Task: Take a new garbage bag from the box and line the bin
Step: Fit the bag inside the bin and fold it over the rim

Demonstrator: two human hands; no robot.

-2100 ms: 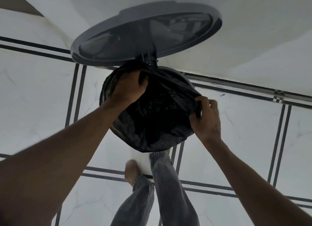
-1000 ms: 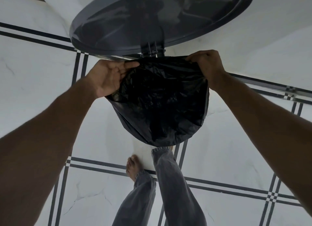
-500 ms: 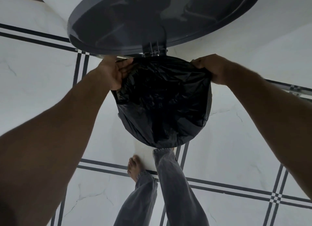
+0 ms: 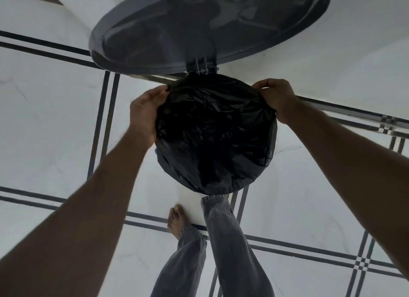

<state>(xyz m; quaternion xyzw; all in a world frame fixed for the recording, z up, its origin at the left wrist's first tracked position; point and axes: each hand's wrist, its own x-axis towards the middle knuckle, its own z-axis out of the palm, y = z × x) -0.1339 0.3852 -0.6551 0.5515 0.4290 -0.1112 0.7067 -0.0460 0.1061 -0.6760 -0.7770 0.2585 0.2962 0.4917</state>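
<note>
Both forearms are bare all the way up to the frame edge – no sleeves, no watch, no bands or rings that I can make out on the left hand (image 4: 145,112) or the right hand (image 4: 276,99). Lower down you get a pair of loose grey jeans (image 4: 225,241), faded-looking denim with a plain hemmed cuff on each leg – the cuffs bunch a bit at the ankle. One bare foot (image 4: 176,219) shows, no sock or shoe. The other foot is hidden.
</note>
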